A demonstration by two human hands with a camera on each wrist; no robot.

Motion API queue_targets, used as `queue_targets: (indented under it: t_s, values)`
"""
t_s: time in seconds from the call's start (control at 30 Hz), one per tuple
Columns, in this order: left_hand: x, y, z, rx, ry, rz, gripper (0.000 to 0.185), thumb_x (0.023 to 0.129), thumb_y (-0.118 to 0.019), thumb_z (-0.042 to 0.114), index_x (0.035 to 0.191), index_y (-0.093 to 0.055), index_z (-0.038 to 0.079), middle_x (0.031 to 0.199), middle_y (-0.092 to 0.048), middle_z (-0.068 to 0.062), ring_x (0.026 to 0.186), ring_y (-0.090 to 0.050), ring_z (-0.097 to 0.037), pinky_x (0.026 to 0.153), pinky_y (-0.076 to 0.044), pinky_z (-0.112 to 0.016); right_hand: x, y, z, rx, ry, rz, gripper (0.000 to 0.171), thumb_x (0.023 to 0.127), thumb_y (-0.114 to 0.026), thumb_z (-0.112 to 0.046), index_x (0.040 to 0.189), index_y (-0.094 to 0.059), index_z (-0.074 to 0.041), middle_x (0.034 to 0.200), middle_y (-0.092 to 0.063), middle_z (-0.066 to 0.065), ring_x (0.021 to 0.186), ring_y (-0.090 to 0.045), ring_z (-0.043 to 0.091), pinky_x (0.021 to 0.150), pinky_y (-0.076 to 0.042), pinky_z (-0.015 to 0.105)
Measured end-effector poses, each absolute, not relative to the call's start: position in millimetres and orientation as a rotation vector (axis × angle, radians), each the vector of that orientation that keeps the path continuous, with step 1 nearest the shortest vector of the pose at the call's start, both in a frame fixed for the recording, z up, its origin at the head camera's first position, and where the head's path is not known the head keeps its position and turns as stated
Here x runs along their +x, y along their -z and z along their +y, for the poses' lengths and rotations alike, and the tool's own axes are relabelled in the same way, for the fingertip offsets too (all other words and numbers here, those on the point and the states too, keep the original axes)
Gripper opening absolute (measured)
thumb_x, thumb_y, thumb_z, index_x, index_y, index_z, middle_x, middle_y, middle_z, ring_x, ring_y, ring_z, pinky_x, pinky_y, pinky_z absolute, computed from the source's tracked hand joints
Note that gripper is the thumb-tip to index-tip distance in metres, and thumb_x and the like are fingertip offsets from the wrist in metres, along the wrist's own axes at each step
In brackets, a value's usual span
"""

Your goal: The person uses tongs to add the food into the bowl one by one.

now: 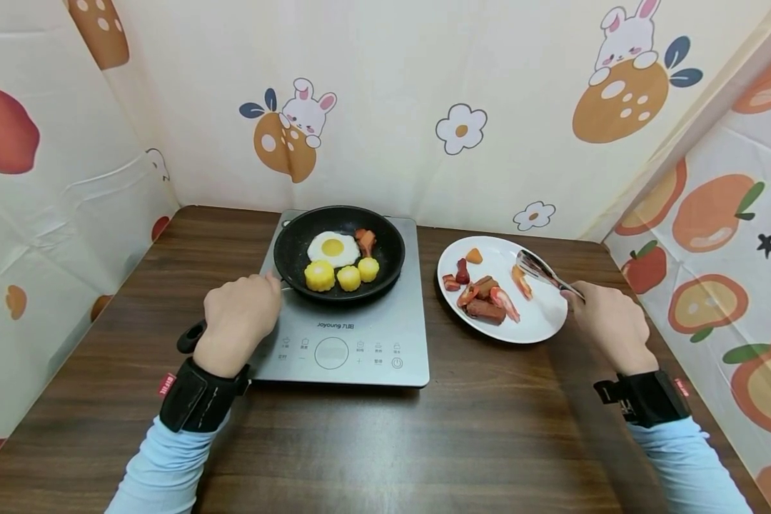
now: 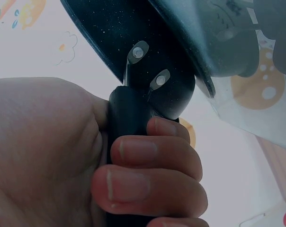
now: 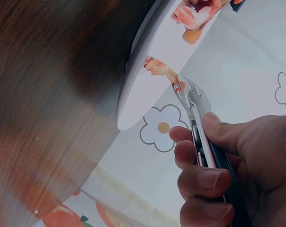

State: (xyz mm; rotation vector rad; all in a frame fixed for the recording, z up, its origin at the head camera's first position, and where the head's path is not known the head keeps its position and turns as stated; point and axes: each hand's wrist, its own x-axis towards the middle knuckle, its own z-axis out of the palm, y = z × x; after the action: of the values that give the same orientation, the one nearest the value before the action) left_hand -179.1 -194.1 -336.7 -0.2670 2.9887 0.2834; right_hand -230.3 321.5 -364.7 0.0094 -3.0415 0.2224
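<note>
We see the left hand (image 1: 240, 314) extended forward, knuckles up, at the front-left corner of the induction cooktop (image 1: 350, 335). Its fingers (image 2: 147, 184) are curled tight around the black frying pan handle (image 2: 129, 118). The frying pan (image 1: 339, 251) sits on the cooktop and holds a fried egg (image 1: 332, 248), three corn pieces (image 1: 342, 275) and a sausage piece (image 1: 365, 241). The cooktop panel reads "Joyoung". The right hand (image 1: 607, 321) reaches toward the white plate (image 1: 540, 325), thumb and curled fingers (image 3: 204, 182) pinching metal tongs (image 1: 542, 271). The tong tips rest over the plate beside cut sausage pieces (image 1: 485, 296). The plate stands right of the cooktop on the wooden table (image 1: 488, 428).
</note>
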Motion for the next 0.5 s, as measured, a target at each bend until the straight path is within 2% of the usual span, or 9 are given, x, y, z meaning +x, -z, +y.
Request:
queue_targets:
  t_s: [0.27, 0.5]
  values:
    - [-179, 337, -195, -0.271, -0.280, 2.987, 0.059, 0.110, -0.022, 0.029, 0.071, -0.056, 0.001, 0.070, -0.056, -0.017, 0.065, -0.059, -0.032, 0.054, -0.041, -0.040, -229, 362, 317, 0.001, -0.236, -3.039, 0.036, 0.105, -0.056, -0.036, 0.124, -0.066, -0.008, 0.106, -0.069, 0.029, 0.079, -0.065, 0.045, 0.051, -0.039, 0.042]
    - [-179, 337, -194, -0.268, -0.276, 2.987, 0.059, 0.111, -0.022, 0.029, 0.070, -0.055, 0.002, 0.067, -0.052, -0.014, 0.063, -0.057, -0.031, 0.054, -0.040, -0.039, -224, 357, 306, 0.002, -0.230, -3.024, 0.037, 0.104, -0.056, -0.036, 0.125, -0.066, -0.007, 0.105, -0.069, 0.030, 0.079, -0.065, 0.047, 0.052, -0.041, 0.046]
